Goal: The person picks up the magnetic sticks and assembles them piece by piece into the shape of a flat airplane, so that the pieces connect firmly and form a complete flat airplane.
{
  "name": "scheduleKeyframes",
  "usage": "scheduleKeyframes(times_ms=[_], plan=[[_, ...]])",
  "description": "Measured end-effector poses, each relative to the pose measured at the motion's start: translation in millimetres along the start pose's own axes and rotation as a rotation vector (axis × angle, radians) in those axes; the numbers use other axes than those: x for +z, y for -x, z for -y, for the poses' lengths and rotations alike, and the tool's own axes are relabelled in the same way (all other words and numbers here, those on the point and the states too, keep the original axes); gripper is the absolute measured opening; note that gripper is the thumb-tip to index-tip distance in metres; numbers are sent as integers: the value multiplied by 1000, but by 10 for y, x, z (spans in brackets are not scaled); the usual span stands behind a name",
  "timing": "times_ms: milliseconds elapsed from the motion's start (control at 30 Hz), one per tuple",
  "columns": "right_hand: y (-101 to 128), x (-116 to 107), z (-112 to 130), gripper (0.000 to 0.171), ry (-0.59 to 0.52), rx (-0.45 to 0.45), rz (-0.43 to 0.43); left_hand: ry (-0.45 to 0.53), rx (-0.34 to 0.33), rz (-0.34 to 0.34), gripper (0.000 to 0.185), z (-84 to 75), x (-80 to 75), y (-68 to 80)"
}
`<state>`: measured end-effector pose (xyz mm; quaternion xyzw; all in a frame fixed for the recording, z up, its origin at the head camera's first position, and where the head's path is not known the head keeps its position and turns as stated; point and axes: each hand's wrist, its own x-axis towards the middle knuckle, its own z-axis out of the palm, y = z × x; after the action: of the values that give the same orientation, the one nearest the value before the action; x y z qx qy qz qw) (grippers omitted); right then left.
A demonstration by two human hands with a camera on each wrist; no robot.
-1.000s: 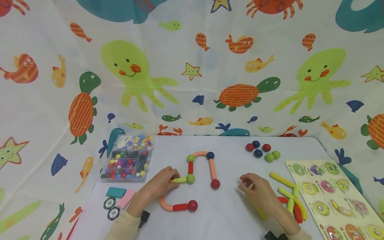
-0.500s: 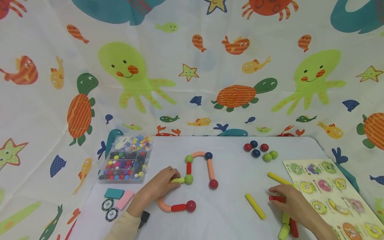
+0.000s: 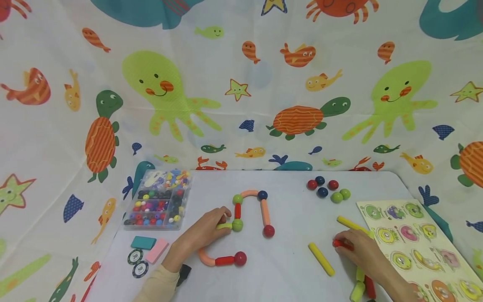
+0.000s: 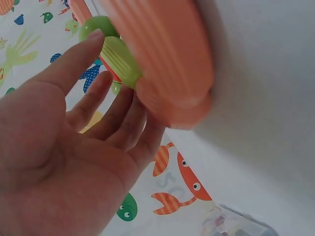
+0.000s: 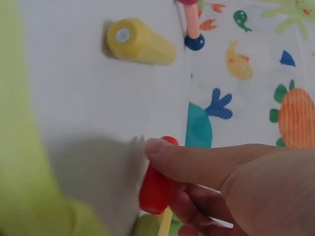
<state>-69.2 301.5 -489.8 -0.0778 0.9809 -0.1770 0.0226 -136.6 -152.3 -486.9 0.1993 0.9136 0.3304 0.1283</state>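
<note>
Nearest, right hand (image 3: 364, 253) pinching a red rod (image 5: 156, 189) at the table's (image 3: 286, 268) right edge, beside loose rods. Likely light, stiff, smooth; best taken mid-length, since ends probably snap to neighbours. Farther left, left hand (image 3: 201, 233) with fingers curled on a green rod (image 3: 224, 226) joined to a green ball (image 3: 237, 225). Grip clearer in wrist views; overall chain layout only from head view.

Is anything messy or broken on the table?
Nothing looks broken or spilled. One yellow stick lies alone, apart from the stick pile by the right hand, which pinches a red stick. The left hand holds a green stick on the chain.
</note>
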Motion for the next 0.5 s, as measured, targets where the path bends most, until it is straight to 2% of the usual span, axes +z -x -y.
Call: scheduleKeyframes(times_ms=[200, 500], plan=[[-233, 24, 359, 29, -52, -29, -43, 5, 41, 11, 43, -3, 11, -6], [-564, 211, 957, 33, -174, -159, -7, -9, 94, 12, 37, -25, 42, -35]])
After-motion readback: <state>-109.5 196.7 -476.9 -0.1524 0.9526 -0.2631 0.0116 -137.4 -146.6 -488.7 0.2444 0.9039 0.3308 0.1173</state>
